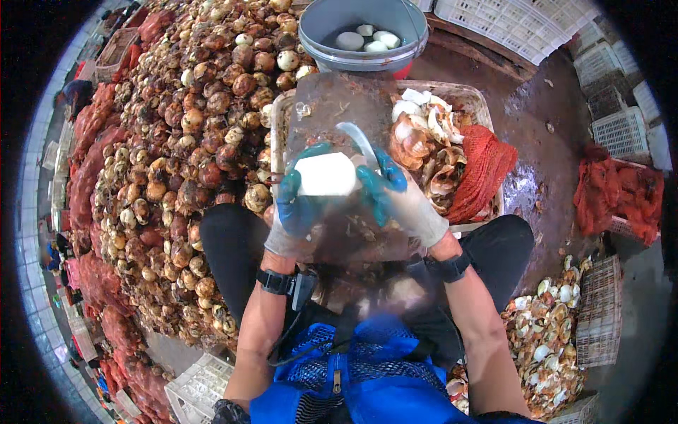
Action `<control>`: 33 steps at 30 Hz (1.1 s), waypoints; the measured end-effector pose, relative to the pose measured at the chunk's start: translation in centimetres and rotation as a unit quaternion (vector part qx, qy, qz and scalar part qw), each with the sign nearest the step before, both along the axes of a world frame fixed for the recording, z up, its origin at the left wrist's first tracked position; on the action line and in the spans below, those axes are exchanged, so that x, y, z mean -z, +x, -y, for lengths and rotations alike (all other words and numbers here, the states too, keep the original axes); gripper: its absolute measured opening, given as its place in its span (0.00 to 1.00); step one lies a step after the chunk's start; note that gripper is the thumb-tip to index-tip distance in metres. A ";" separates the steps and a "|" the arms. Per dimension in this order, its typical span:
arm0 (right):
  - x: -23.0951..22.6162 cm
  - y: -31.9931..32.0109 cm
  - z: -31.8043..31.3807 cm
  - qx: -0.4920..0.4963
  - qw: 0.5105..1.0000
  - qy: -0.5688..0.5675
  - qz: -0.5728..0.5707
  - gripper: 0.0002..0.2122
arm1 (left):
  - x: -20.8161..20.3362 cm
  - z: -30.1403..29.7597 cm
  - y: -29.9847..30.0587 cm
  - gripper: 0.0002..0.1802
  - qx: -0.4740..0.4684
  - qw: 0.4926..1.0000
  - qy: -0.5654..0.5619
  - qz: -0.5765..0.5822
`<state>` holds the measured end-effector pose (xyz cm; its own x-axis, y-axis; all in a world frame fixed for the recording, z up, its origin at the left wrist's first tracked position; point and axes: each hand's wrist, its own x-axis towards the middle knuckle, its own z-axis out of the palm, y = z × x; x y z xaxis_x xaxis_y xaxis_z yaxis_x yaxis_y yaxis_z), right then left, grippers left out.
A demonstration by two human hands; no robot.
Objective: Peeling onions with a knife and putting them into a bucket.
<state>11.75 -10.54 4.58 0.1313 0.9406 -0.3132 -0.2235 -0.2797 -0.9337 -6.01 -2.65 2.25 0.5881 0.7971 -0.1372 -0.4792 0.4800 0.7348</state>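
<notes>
A peeled white onion (326, 174) with its ends cut flat sits in my left hand (292, 206), which wears a grey and blue-green coated glove. My right hand (397, 196), gloved alike, grips a small knife (359, 141); its handle is hidden in the fingers. The curved blade points up and left, just past the onion's right side. Both hands are above a dark, wet board (339, 106) that lies across a pale plastic crate (482, 113). Onion skins and cut ends (424, 141) fill the crate's right part.
A large heap of unpeeled onions (191, 120) rises at my left. Beyond the board stands a grey bucket (318, 53) with several peeled onions in it. Red mesh netting (487, 169) hangs over the crate's right side. Peelings (544, 346) cover the floor at lower right, beside a crate (600, 311).
</notes>
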 end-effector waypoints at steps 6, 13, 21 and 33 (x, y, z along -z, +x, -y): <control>-0.2 1.9 0.0 -0.147 0.980 0.020 0.130 0.27 | -1.2 0.8 0.8 0.41 0.035 0.999 0.004 0.037; 4.8 1.6 0.2 -0.013 0.976 0.215 0.042 0.17 | 0.6 -0.2 1.2 0.30 0.022 0.998 -0.055 0.016; 2.2 0.1 -0.4 -0.009 1.000 0.010 -0.010 0.10 | -0.4 1.6 1.7 0.26 -0.093 0.961 0.185 -0.182; 1.4 -0.8 -0.6 0.009 0.997 -0.032 0.064 0.13 | 0.4 0.5 1.1 0.27 -0.127 0.943 0.175 -0.255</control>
